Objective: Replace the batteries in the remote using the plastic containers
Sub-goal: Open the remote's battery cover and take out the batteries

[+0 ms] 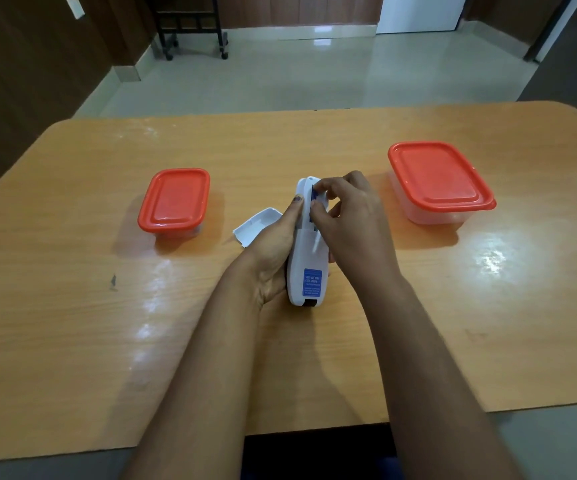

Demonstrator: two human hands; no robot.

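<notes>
White plastic remote (306, 268), light and rigid, sits clamped in my left hand (273, 251); my right hand (346, 216) pinches a small, slippery-looking battery (313, 199) at twelve o'clock.

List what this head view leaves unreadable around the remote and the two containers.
- Battery bay of the remote: right hand fingers cover it, so how many batteries are in is unclear.
- Blue label: print too small.
- Small container and large container: orange lids hide what is inside.
- Loose cover: partly behind left hand.
</notes>
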